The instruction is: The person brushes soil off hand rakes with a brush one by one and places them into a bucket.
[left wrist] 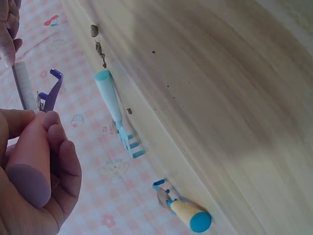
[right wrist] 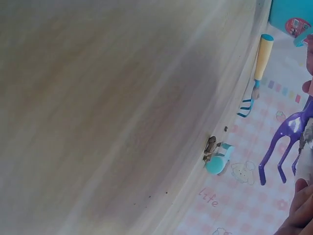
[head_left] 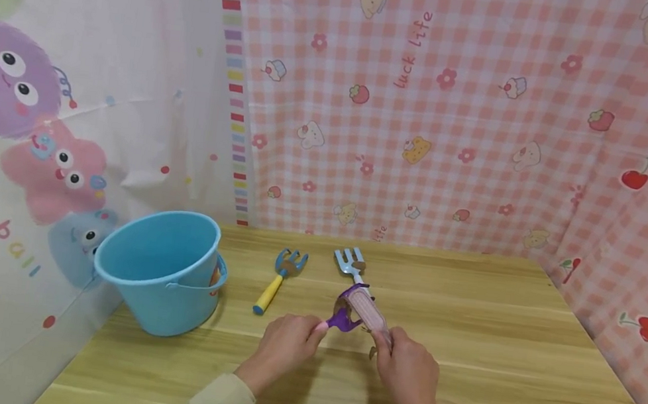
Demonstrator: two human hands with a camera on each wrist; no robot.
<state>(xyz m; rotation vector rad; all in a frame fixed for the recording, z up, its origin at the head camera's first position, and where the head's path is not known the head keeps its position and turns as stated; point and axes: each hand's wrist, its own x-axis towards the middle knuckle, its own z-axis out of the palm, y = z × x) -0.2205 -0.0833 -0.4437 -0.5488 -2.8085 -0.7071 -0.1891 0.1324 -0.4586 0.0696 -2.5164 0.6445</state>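
Left hand: fingers wrapped round the pink handle of a purple rake, held above the table, middle front.
Right hand: thumb and fingers clamped on the near end of a pale oblong tool, its flat length at the rake's tines; brown matter clings there.
Light-blue fork: on the table just beyond the held pair, tines pointing away, a brown clump by them.
Blue rake with yellow handle: on the table, left of the fork, brown matter at its head.
Brown bits: scattered on the tabletop.
Blue bucket: upright, table's left side, bail lowered.
Pink checked cloth: hung behind the table.
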